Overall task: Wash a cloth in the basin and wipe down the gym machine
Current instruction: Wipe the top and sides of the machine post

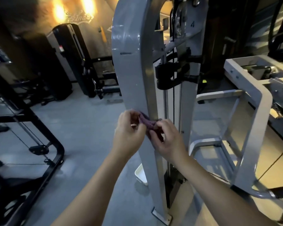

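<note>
A tall grey gym machine upright [132, 70] rises through the middle of the head view. Right in front of it, at about mid-height, both hands hold a small purple cloth [146, 122]. My left hand [129, 134] pinches the cloth's left end with curled fingers. My right hand [167, 139] grips its right end, fingers curled round it. The cloth is bunched between the hands and lies close against the upright. A white basin [140, 174] stands on the floor behind the upright's base, partly hidden by it.
A black cable-machine frame [44, 144] with a pulley sits at the left. Black padded machines [75, 62] stand at the back. A grey frame [252, 121] extends to the right. A black carriage and cable [171, 75] ride the machine's rails. The floor is grey concrete.
</note>
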A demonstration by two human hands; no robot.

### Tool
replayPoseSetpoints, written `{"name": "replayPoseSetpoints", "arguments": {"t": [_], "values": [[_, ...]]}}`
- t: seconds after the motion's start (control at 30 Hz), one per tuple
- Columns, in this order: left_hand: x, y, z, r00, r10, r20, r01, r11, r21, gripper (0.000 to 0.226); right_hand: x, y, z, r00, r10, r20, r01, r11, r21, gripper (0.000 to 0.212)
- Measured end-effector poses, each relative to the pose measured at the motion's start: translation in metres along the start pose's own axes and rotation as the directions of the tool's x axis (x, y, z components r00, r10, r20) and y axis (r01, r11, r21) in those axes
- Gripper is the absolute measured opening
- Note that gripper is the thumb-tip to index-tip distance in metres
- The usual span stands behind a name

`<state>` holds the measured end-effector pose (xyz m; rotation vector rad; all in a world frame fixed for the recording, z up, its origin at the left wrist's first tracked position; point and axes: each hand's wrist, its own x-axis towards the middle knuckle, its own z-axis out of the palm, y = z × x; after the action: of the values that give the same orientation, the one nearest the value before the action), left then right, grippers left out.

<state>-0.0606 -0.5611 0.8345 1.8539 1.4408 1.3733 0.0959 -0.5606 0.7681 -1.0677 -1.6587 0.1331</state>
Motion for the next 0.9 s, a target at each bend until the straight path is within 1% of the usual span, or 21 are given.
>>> {"name": "replayPoseSetpoints", "arguments": {"t": [0.03, 0.07, 0.1, 0.17, 0.27, 0.33, 0.37, 0.43, 0.5, 0.53, 0.57, 0.6, 0.63, 0.67, 0.7, 0.73, 0.77, 0.83, 0.9], "values": [[-0.004, -0.004, 0.003, 0.999, 0.006, 0.047, -0.005, 1.000, -0.026, 0.019, -0.002, 0.003, 0.000, 0.999, 0.020, 0.032, -0.020, 1.000, 0.013, 0.008], [-0.006, -0.006, 0.006, 0.998, 0.023, 0.063, -0.022, 1.000, -0.022, 0.018, -0.001, 0.002, -0.001, 0.998, 0.038, 0.056, -0.040, 0.999, 0.026, 0.007], [-0.005, -0.006, 0.008, 0.998, 0.039, 0.046, -0.038, 0.999, -0.005, 0.017, 0.004, 0.000, -0.003, 0.997, 0.049, 0.067, -0.052, 0.998, 0.046, 0.005], [0.010, -0.001, 0.009, 0.996, 0.060, -0.064, -0.059, 0.998, 0.013, 0.013, 0.027, -0.011, -0.010, 0.999, 0.021, 0.031, -0.023, 0.998, 0.067, 0.009], [0.042, 0.025, -0.002, 0.958, 0.159, -0.238, -0.164, 0.986, -0.003, 0.010, 0.076, -0.032, -0.027, 0.992, -0.114, -0.061, 0.118, 0.990, 0.079, 0.009], [0.053, 0.039, -0.007, 0.932, 0.219, -0.289, -0.245, 0.968, -0.057, 0.008, 0.097, -0.038, -0.035, 0.979, -0.173, -0.107, 0.183, 0.979, 0.093, 0.010], [0.053, 0.038, -0.006, 0.926, 0.232, -0.299, -0.261, 0.963, -0.061, 0.007, 0.098, -0.037, -0.035, 0.974, -0.190, -0.121, 0.202, 0.975, 0.094, 0.009], [0.039, 0.022, 0.004, 0.939, 0.220, -0.263, -0.239, 0.970, -0.043, 0.010, 0.077, -0.021, -0.026, 0.980, -0.179, -0.087, 0.187, 0.979, 0.084, 0.005], [0.011, -0.009, 0.021, 0.980, 0.142, -0.140, -0.143, 0.990, 0.004, 0.020, 0.031, 0.007, -0.009, 0.994, -0.111, 0.017, 0.110, 0.992, 0.063, 0.003], [-0.003, -0.024, 0.028, 0.995, 0.085, -0.051, -0.083, 0.996, 0.045, 0.026, 0.007, 0.020, -0.002, 0.995, -0.049, 0.085, 0.045, 0.997, 0.058, 0.005], [-0.014, -0.036, 0.034, 0.999, 0.024, 0.027, -0.026, 0.995, 0.093, 0.030, -0.013, 0.031, 0.004, 0.988, 0.022, 0.155, -0.029, 0.999, 0.046, 0.012], [-0.022, -0.044, 0.039, 0.997, -0.033, 0.073, 0.023, 0.990, 0.136, 0.032, -0.025, 0.039, 0.006, 0.975, 0.069, 0.212, -0.073, 0.997, 0.008, 0.023], [-0.026, -0.048, 0.041, 0.994, -0.071, 0.087, 0.056, 0.985, 0.166, 0.030, -0.027, 0.044, 0.004, 0.964, 0.090, 0.252, -0.086, 0.996, -0.029, 0.031], [-0.026, -0.046, 0.041, 0.993, -0.086, 0.077, 0.071, 0.982, 0.177, 0.026, -0.022, 0.046, 0.000, 0.953, 0.097, 0.288, -0.089, 0.995, -0.042, 0.032], [-0.023, -0.041, 0.040, 0.996, -0.073, 0.045, 0.064, 0.982, 0.176, 0.022, -0.012, 0.043, -0.005, 0.947, 0.096, 0.308, -0.089, 0.995, -0.035, 0.023], [-0.020, -0.033, 0.038, 0.999, -0.045, 0.005, 0.044, 0.987, 0.155, 0.020, 0.000, 0.039, -0.010, 0.956, 0.072, 0.285, -0.070, 0.997, -0.016, 0.011], [-0.016, -0.025, 0.036, 0.999, -0.015, -0.040, 0.019, 0.994, 0.111, 0.019, 0.013, 0.033, -0.015, 0.974, 0.042, 0.223, -0.040, 0.999, -0.010, 0.008], [-0.011, -0.010, 0.035, 0.993, 0.038, -0.116, -0.036, 0.999, 0.014, 0.020, 0.033, 0.023, -0.021, 0.994, 0.033, 0.103, -0.034, 0.999, 0.011, 0.012], [-0.014, -0.011, 0.039, 0.987, 0.068, -0.145, -0.069, 0.998, -0.003, 0.020, 0.029, 0.019, -0.017, 0.996, 0.056, 0.068, -0.059, 0.997, 0.042, 0.009]]}}
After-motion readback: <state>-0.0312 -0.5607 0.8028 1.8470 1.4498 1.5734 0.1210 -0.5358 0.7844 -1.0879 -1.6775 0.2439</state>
